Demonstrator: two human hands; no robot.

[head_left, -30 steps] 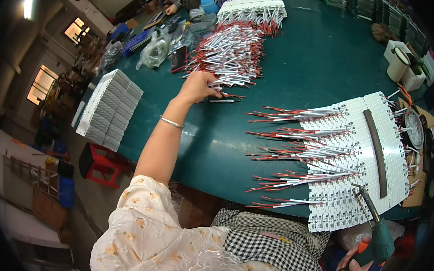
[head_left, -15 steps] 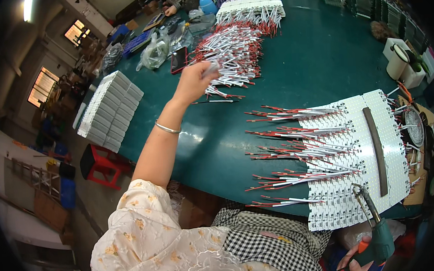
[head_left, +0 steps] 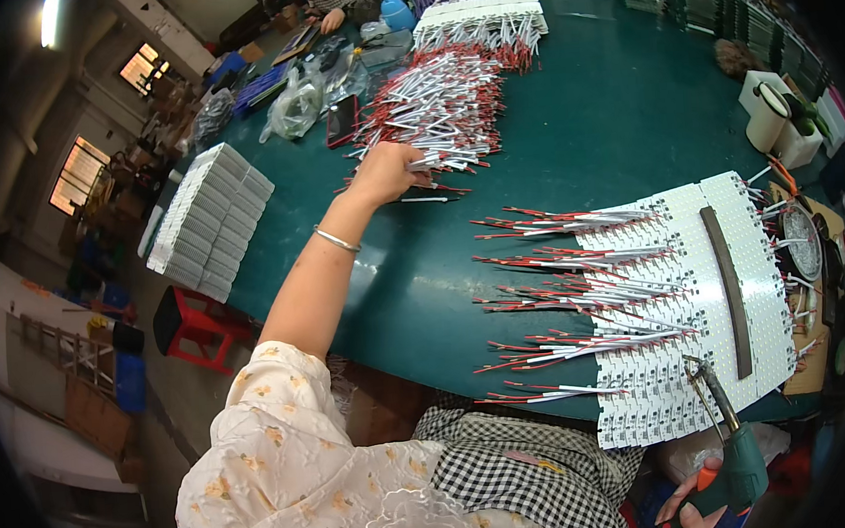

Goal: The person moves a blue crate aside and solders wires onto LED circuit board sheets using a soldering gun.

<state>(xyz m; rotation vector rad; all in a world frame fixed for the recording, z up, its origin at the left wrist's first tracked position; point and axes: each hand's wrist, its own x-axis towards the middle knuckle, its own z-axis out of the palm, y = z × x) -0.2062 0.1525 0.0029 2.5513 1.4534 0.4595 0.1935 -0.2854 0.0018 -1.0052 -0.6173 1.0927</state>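
My left hand (head_left: 388, 174) reaches to the near edge of a heap of red-and-white wires (head_left: 442, 103). Its fingers are curled together among the closest wires; what they pinch is hidden. At the lower right, my right hand (head_left: 687, 511) is wrapped round a green soldering gun (head_left: 742, 467) with an orange trigger. The gun's metal tip rises over the near part of a sheet of white circuit boards (head_left: 649, 415). Several bundles of wires (head_left: 550, 300) lie along the sheet's left side. A dark flat bar (head_left: 731, 293) rests across the boards.
Stacked white strips (head_left: 209, 219) stand at the table's left edge, above a red stool (head_left: 199, 331). Plastic bags (head_left: 295, 105) and another wired board stack (head_left: 480, 17) lie farther back. White containers (head_left: 771, 117) stand at right. Another person's hand (head_left: 332, 20) shows at the far edge.
My left hand has come down slightly toward the near wires, its fingers now lower at the heap. The right hand and soldering gun stay in nearly the same place.
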